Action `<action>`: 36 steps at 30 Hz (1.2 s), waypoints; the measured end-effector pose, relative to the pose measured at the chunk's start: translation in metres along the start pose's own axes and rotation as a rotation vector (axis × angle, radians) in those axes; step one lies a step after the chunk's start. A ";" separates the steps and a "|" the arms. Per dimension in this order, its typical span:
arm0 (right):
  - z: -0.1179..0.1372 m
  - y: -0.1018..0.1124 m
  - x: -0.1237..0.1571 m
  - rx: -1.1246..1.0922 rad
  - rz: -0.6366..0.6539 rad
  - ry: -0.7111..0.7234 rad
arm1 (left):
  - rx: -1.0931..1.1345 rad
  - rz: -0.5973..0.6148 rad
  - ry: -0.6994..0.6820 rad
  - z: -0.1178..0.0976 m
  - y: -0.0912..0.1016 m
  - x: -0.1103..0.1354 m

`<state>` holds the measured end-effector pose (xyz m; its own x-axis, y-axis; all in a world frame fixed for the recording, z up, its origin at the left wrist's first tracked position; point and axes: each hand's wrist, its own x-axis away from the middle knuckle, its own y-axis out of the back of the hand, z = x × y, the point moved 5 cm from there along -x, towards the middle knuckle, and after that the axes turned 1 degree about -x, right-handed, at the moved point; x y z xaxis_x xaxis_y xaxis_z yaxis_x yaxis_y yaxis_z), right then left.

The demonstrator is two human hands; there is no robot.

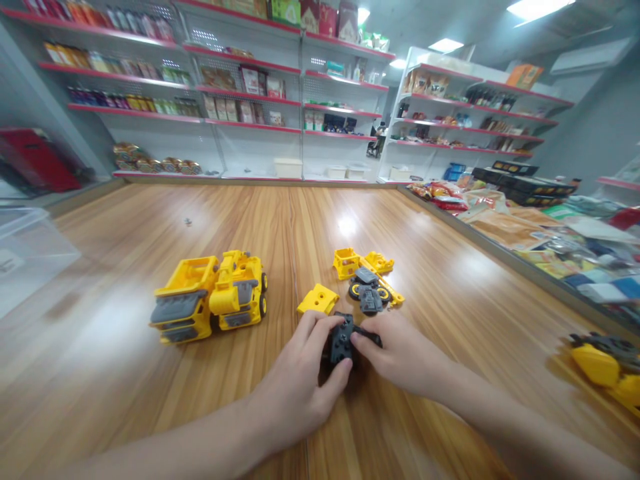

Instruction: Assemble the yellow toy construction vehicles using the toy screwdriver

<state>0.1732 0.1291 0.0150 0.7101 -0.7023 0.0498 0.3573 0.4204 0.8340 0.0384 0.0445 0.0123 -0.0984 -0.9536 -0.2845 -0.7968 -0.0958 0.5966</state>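
We are squeezing a gray toy part (341, 343) with both grips, left hand (300, 380) and right hand (400, 357). Built yellow trucks (210, 297) are sitting left; loose pieces (370, 280) are lying far.

head cam | faces forward-down | close over wooden table (280, 220) | single view

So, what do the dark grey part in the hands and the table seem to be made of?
The dark grey part, held by the left hand and right hand, looks like matt moulded plastic: small round recesses, crisp edges. The table looks like wood or wood-grain laminate, glossy: lamp glare shows on it.
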 end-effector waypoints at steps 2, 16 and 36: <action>-0.001 -0.001 0.000 -0.025 0.004 -0.044 | 0.022 -0.020 0.001 0.002 0.001 -0.001; 0.001 0.013 -0.002 -0.253 -0.112 -0.128 | 0.575 -0.105 0.186 0.024 -0.008 -0.002; 0.034 0.008 0.015 -0.402 -0.060 0.118 | 0.887 -0.046 0.244 0.020 -0.004 -0.010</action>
<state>0.1666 0.1028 0.0412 0.7372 -0.6715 -0.0751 0.5917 0.5880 0.5515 0.0305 0.0600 -0.0020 -0.0070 -0.9977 -0.0669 -0.9719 0.0225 -0.2344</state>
